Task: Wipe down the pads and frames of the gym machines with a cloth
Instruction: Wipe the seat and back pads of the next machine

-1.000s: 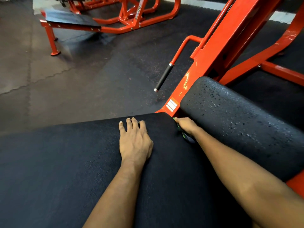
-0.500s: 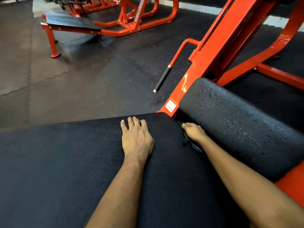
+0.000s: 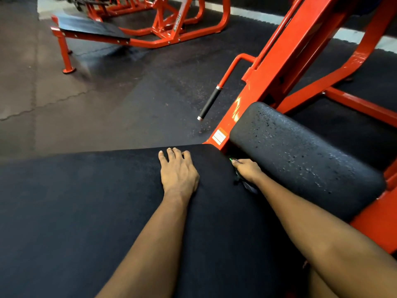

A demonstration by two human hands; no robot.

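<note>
Change: right hand [image 3: 247,169] has slid slightly back up the seam toward the orange frame [image 3: 279,67]; left hand [image 3: 179,173] has stayed put.
Left hand: open, palm flat on the flat pad [image 3: 86,211], near its far edge.
Right hand: grips the dark cloth [image 3: 245,183], pushed into the gap.
Cloth: bunched under the right hand, between the flat pad and the roller pad [image 3: 300,151].
Seam axis: runs away from the person, in line with the right forearm.
Next move: probably another stroke along the seam; the roller pad is just beside the right hand.
</note>
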